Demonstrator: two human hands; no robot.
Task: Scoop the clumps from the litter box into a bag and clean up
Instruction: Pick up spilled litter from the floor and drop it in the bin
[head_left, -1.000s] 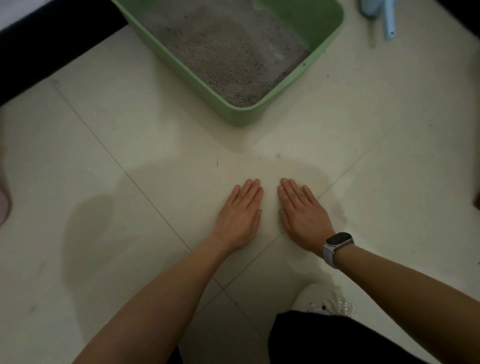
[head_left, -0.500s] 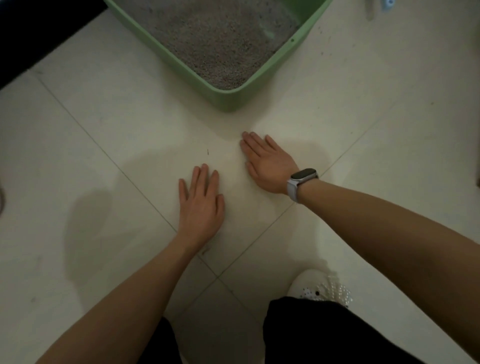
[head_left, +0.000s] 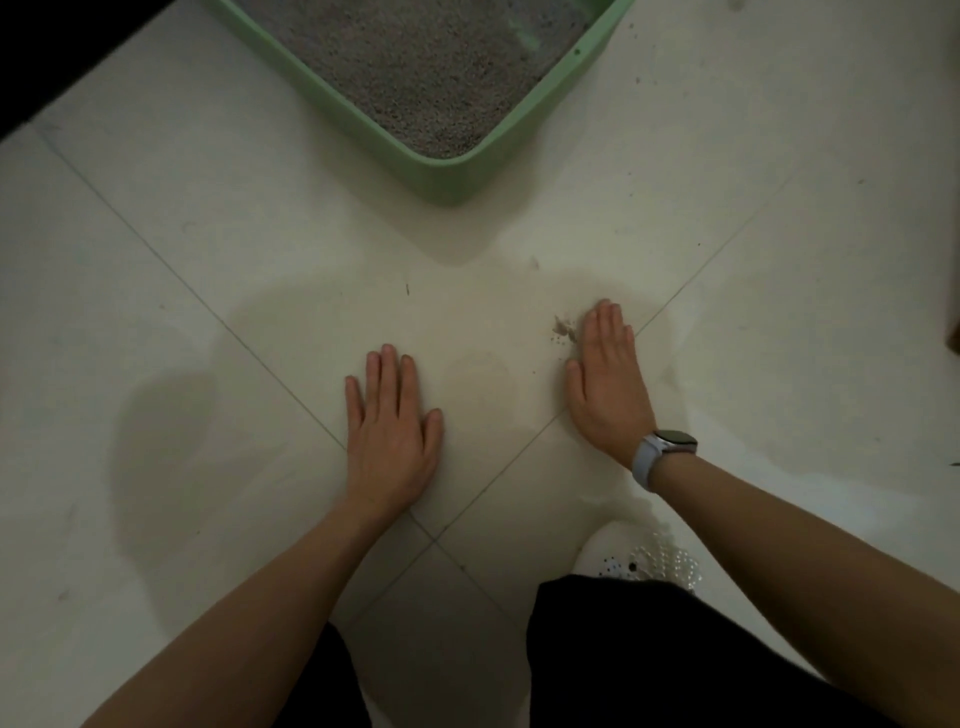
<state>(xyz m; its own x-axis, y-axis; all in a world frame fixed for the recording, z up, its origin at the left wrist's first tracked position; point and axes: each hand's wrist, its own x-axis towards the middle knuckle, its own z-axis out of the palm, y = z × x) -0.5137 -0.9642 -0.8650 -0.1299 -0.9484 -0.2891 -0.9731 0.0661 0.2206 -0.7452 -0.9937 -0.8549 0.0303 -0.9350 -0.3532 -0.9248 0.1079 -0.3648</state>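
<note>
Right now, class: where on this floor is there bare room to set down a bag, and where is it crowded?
Free: the tiles left of the left hand, and those right of the right hand. Crowded: between the hands, beside the spilled litter, and up against the litter box.

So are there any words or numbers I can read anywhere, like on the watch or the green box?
None can be read.
Watch on the right wrist: its screen is dark, showing no digits or words.
Green litter box: plain rim and wall, no label or brand visible.
White shoe: only beads and small dots, no letters.
Floor tiles: bare, no writing.
</note>
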